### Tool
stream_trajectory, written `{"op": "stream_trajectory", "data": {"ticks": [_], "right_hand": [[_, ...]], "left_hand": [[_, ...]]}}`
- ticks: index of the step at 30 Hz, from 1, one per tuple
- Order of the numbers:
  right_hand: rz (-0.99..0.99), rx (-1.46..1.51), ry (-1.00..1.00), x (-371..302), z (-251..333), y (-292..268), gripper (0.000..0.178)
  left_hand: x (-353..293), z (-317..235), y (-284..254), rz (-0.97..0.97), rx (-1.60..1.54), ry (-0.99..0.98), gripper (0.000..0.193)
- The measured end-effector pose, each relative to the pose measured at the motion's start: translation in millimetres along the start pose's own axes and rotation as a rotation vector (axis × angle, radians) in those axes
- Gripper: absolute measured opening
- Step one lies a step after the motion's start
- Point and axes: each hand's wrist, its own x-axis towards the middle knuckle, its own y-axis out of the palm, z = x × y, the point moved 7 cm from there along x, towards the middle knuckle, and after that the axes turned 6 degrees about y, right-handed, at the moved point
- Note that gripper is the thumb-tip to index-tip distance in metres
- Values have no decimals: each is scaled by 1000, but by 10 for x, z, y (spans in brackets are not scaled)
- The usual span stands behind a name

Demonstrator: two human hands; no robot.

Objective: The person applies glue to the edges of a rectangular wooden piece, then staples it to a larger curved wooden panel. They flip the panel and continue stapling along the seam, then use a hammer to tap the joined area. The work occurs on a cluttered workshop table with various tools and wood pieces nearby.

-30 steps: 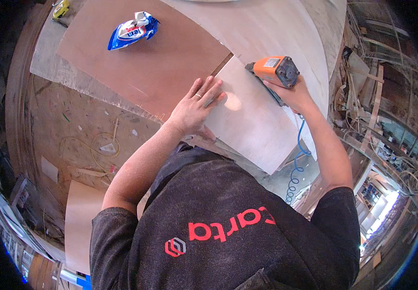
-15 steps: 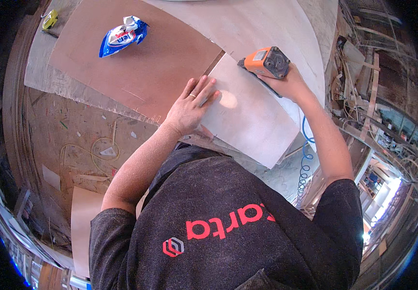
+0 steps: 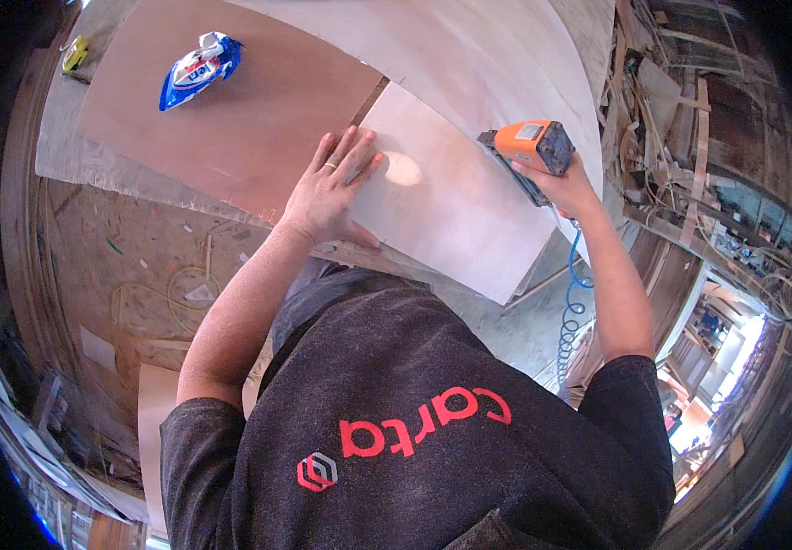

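Note:
My left hand (image 3: 330,188) lies with its fingers stretched out, pressing on the seam between a brown sheet (image 3: 231,119) and a smaller pale sheet (image 3: 451,211). A ring is on one finger. My right hand (image 3: 566,191) grips an orange and black air stapler (image 3: 532,145), or a similar air nailer. The tool's nose points left, at the far right edge of the pale sheet. Whether it touches the sheet cannot be made out. A blue coiled air hose (image 3: 572,316) hangs from the tool's handle.
A crumpled blue and white packet (image 3: 199,69) rests on the brown sheet. A yellow tape measure (image 3: 75,53) sits at the far left. Beyond the pale sheet spreads a larger whitish panel (image 3: 506,55). The floor (image 3: 130,234) at left holds scraps and a loop of yellowish hose.
The stapler in my right hand has moved right along the pale sheet's far edge, away from the seam. My left hand stays flat at the seam. The whole view has shifted slightly.

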Motion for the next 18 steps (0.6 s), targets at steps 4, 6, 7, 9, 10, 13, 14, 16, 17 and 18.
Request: {"op": "stream_trajectory", "data": {"ticks": [4, 6, 7, 9, 10, 13, 14, 16, 17, 18], "right_hand": [[33, -110, 25, -65, 32, 44, 44], [39, -163, -2, -50, 51, 54, 44], [39, -179, -22, -42, 67, 52, 44], [50, -196, -41, -6, 52, 59, 44], [61, -195, -41, 27, 21, 68, 44], [61, -193, -82, 70, -17, 79, 45], [57, -193, -101, 78, -16, 80, 46], [48, -201, -100, 93, -25, 72, 45], [47, -206, -101, 85, 20, 81, 45], [58, -243, -94, 67, 63, 81, 45]], "left_hand": [[-6, 6, 21, -60, -15, 9, 147], [3, 9, 23, -59, -5, 10, 149], [9, 12, 19, -49, 3, 7, 150], [15, 13, 30, -38, 7, 0, 152], [19, 18, 35, -36, 5, -4, 152], [27, 14, 46, -27, 11, -10, 153], [31, 8, 46, -22, 13, -11, 153], [47, 14, 38, 16, 42, -14, 147], [46, 14, 45, 36, 55, -18, 145], [41, 11, 51, 31, 51, -18, 144]]}}
